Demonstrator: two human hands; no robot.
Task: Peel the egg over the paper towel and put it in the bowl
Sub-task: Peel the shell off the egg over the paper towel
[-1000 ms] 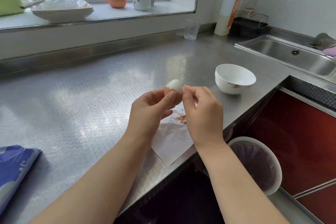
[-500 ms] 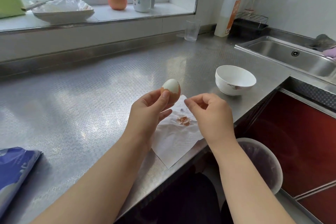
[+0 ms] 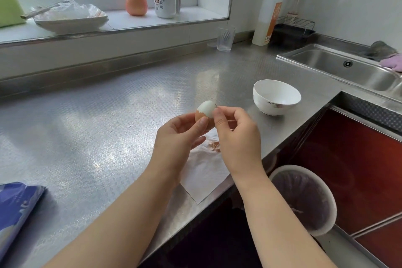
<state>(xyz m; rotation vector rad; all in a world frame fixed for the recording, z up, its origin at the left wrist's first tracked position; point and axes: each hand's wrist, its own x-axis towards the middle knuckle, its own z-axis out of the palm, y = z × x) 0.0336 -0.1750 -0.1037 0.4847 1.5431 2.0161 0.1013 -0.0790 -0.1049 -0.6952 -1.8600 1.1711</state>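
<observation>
The bench [image 3: 97, 119] runs wide under my fingers, and the paper towel [image 3: 202, 172] lies straight below them with a few shell scraps [image 3: 214, 146] already on it. The bowl [image 3: 276, 97] waits beyond my right hand [image 3: 238, 139], well apart. My left hand [image 3: 177, 137] cups the egg [image 3: 205, 113], thumb pressed on the brown lower half; the top is bare white. My right fingers [image 3: 217, 115] are pinched narrow at the shell edge. I think I should lift that edge gently and peel downward, keeping the egg over the towel.
</observation>
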